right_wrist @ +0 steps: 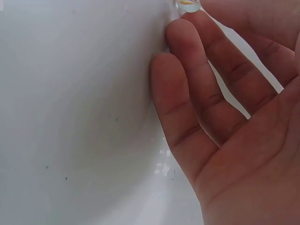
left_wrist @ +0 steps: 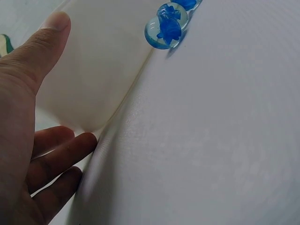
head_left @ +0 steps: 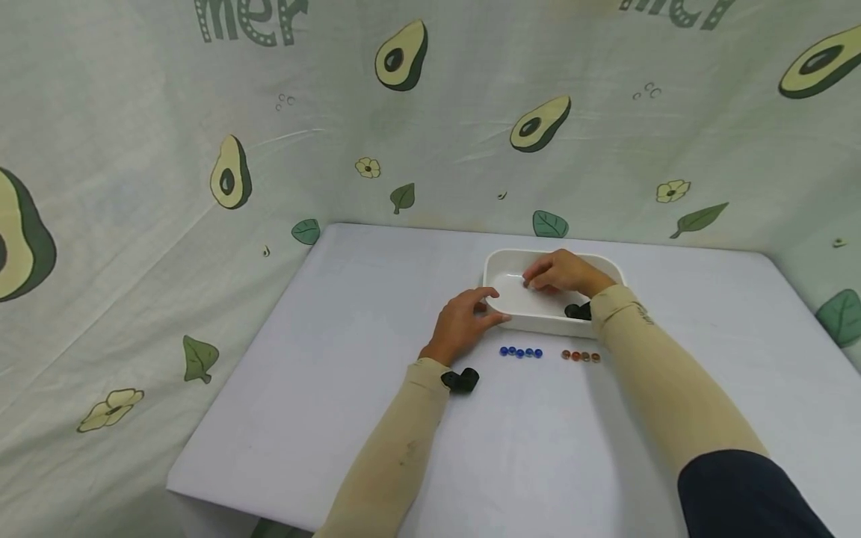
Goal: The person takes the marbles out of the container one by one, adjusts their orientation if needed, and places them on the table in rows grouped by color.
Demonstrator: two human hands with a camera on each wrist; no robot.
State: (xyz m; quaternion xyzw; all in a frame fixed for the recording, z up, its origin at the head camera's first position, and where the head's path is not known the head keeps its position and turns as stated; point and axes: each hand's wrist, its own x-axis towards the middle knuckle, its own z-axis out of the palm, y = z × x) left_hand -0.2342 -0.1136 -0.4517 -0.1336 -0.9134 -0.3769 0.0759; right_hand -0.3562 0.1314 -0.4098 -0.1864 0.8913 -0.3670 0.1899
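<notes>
White rectangular dish (head_left: 608, 266) sits nr the far edge of the table (head_left: 350, 388), a bit right of centre. L hand (head_left: 463, 323) is curled round the dish's front-left corner, thumb up on the wall, fingers tucked at the base where it meets the tabletop; the L wrist view shows that grip plainly. R hand (head_left: 560, 270) is down inside the dish, fingers loosely bent w/ tips against the inner surface. In the R wrist view a small clear marble (right_wrist: 188, 4) w/ a yellowish core sits right at the fingertips (right_wrist: 180, 33) by the upper frame edge; can't tell if it's pinched or just touched, so whether that hand is clamped on anything stays unclear. The two hands are apart, one outside the dish, one in it.

On the table just in front of the dish: a row of blue marbles (head_left: 521, 352), and to its right, w/ a gap, a row of brownish-red marbles (head_left: 581, 356). Both rows look tidy and complete-ish.

Judgement: two colour groups already laid out, dish floor looks nearly bare apart from the marble at the R fingertips, so the sorting seems well along. What's left, as far as shown, is that one marble, and any others hidden under the R hand.
</notes>
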